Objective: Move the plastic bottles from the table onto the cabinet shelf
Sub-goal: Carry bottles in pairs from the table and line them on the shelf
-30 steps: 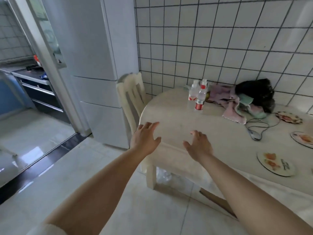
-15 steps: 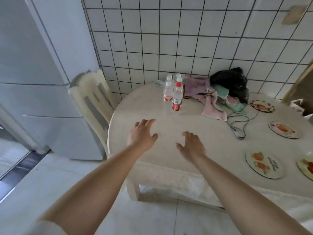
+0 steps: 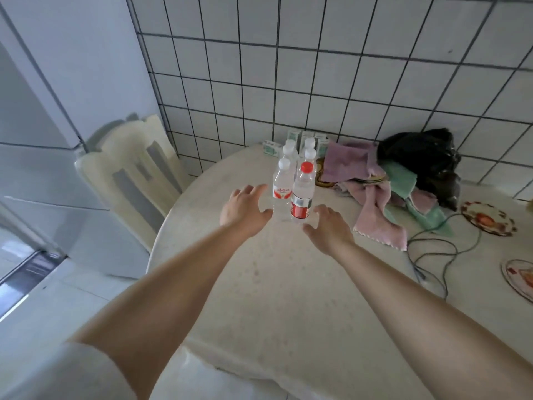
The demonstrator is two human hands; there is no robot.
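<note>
Our left hand [image 3: 245,210] and right hand [image 3: 327,229] hover with fingers spread and empty, just short of the clear plastic bottles [image 3: 294,180] clustered upright between and just beyond our fingertips on the round pale marble table [image 3: 259,284]. We judge this the reach for the first pick. Next, each hand must close round a front bottle: the white-capped bottle [image 3: 282,186] by the left, the red-capped bottle [image 3: 302,194] by the right.

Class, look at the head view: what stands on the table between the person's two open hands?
In the head view, the red-capped bottle and a white-capped bottle stand between the left hand and right hand, neither touched yet.
</note>
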